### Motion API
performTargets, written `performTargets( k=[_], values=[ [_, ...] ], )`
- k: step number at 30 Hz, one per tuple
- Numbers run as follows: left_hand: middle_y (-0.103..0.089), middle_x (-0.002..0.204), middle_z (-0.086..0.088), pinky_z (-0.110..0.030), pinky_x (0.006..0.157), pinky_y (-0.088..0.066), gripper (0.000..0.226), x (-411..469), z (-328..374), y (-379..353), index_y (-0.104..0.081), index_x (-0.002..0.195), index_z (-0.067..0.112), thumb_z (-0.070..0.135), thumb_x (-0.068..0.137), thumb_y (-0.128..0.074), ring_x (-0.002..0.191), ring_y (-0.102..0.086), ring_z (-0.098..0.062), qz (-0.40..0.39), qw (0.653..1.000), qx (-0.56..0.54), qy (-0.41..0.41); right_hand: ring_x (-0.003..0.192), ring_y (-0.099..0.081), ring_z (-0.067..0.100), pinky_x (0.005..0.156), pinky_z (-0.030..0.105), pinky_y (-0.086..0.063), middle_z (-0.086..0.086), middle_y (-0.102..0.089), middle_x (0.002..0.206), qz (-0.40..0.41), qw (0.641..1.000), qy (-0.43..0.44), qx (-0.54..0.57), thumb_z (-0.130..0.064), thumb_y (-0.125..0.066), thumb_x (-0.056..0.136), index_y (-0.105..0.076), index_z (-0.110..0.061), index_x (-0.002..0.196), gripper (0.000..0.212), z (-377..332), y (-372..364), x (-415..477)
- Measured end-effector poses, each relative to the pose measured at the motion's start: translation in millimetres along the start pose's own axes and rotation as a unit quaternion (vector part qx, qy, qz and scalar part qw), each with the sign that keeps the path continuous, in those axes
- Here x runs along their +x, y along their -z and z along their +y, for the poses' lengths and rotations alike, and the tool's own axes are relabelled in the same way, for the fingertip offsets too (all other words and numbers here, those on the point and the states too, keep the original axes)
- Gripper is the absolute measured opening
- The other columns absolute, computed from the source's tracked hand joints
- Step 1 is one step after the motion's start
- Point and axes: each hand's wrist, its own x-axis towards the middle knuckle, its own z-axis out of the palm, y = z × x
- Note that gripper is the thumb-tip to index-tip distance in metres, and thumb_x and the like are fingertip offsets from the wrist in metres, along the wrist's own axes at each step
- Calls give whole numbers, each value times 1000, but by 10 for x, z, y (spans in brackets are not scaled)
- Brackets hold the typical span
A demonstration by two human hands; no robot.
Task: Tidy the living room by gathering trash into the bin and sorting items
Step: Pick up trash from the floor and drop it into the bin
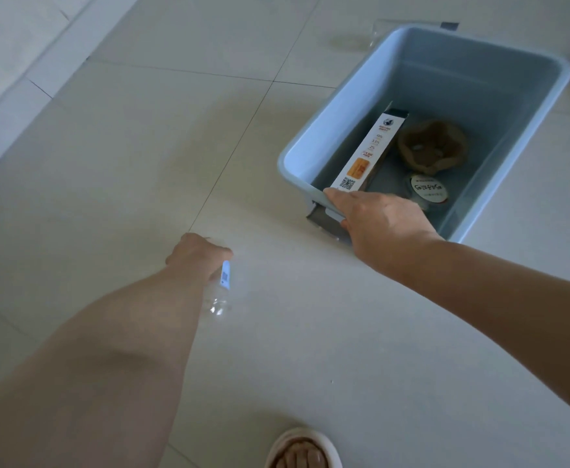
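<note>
A: Where is the clear plastic bottle point(221, 295) with the white barcode label?

B: In the person's left hand point(197, 253), low over the cream tiled floor point(141, 146). The hand is closed round its upper part, and the rest of the bottle points back along the forearm. Whether it touches the tiles cannot be told.

A: And the right hand point(378, 217)?

B: It grips the near rim of the light blue rectangular plastic bin point(341, 113), thumb along the edge and fingers tucked under the lip. The bin stands on the floor to the right of the bottle, well apart from it.

A: What lies in the bin?

B: 3 things. A tall white carton point(366, 153) with an orange patch and a QR code leans against the left wall. Beside it sits a crumpled brown paper bowl point(432, 146). In front of that is a round dark tub with a white printed lid point(428, 194), partly behind the right hand.

A: Anything else?

B: 1 foot in a pale open-toed slipper point(302, 447) at the bottom edge.
</note>
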Motion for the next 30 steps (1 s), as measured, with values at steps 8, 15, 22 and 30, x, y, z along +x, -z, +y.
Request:
performTargets(
  k=[8, 15, 22, 30],
  values=[
    [-64, 81, -3, -21, 47, -39, 58, -247, 531, 16, -61, 103, 8, 43, 60, -76, 54, -57, -17, 58, 967, -238, -71, 83, -52, 16, 70, 36, -55, -2, -60, 114, 1, 1000, -22, 1, -15, -51, 96, -34, -34, 134, 46, 252, 76, -186],
    [-64, 96, 1, -31, 76, -57, 72, -507, 1009, 56, -55, 106, 14, 54, 48, -75, 82, -66, -20, 58, 925, -363, -100, 83, -50, 18, 72, 33, -50, 0, -57, 113, -26, 999, -47, 0, -15, -47, 96, -37, -31, 135, 43, 466, 220, -387],
    [-63, 98, -1, -31, 72, -51, 64, -661, 1204, -23, -56, 108, 10, 52, 61, -70, 84, -62, -22, 48, 906, -410, -93, 91, -56, 23, 74, 31, -41, -2, -61, 109, -11, 996, -94, -9, -7, -46, 89, -45, -34, 130, 49, 768, 329, -542],
    [-61, 73, 5, -28, 64, -45, 28, -771, 1485, 123, -57, 79, 22, 49, 75, -61, 63, -57, -17, 35, 799, -598, -50, 85, -55, 22, 72, 31, -39, 1, -64, 103, 3, 992, -122, 21, -19, -42, 91, -51, -30, 122, 34, 885, 348, -556]
  ],
)
